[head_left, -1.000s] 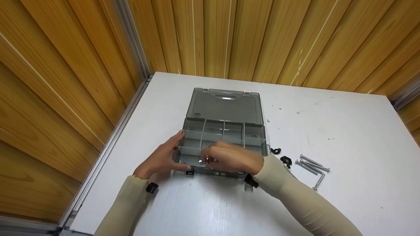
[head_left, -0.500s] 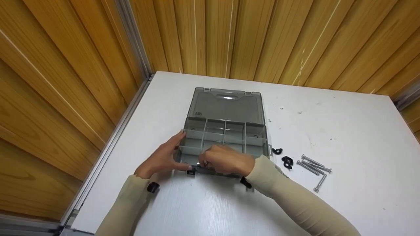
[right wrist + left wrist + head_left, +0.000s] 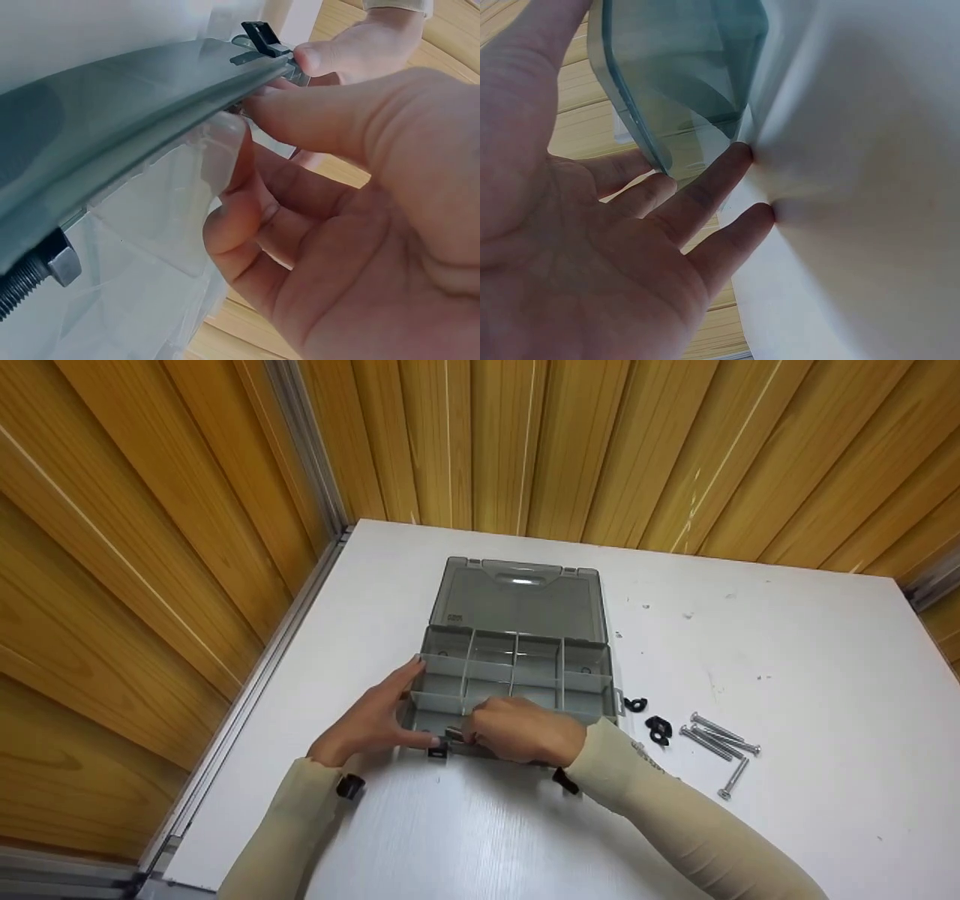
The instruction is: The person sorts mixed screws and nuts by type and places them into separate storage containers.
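Beige-sleeved, the left hand (image 3: pixel 364 724) spreads straight fingers along the open box's (image 3: pixel 525 604) left side, thumb at its front edge. Over the front row, the right hand (image 3: pixel 521 729), fingers curled, pinches a metal piece (image 3: pixel 454 733). Black nuts (image 3: pixel 658 723), then bolts (image 3: pixel 706 743), lie rightward.

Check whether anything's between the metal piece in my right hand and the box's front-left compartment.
Nothing visible blocks it: the metal piece, pinched by your right hand, appears right at the front-left compartment. The lid is folded back, and your left hand rests along the box's left side. Your right hand hides what's beneath it.
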`<state>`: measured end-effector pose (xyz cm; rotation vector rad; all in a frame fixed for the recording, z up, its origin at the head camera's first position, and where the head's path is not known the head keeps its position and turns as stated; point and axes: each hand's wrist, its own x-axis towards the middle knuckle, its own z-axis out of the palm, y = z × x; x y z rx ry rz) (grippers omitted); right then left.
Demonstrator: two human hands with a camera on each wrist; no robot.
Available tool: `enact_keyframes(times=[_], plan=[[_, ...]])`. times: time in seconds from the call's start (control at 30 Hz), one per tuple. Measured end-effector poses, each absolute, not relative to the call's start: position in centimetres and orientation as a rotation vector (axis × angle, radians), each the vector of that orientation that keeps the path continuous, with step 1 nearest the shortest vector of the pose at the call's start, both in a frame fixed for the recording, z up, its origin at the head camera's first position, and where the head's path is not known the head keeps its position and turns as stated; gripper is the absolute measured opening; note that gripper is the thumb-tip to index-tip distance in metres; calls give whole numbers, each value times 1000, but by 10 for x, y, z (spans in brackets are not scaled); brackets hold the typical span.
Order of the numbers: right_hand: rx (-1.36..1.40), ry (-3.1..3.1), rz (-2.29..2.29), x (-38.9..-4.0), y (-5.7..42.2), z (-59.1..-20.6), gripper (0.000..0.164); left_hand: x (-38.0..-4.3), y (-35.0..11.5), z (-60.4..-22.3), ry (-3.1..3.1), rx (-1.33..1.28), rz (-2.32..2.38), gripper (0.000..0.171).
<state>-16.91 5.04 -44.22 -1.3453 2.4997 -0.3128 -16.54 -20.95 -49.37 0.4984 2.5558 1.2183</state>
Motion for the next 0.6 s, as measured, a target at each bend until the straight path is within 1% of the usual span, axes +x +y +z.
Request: enact_keyframes(times=[0.33,0.6], plan=[[-1370,2510,-384,-171,61,-445,17,-165,-209,-490,2544,475,1216,126],[-1419,2497,-436,-171,64,-447,19,-164,-208,-490,2554,477,1218,126]])
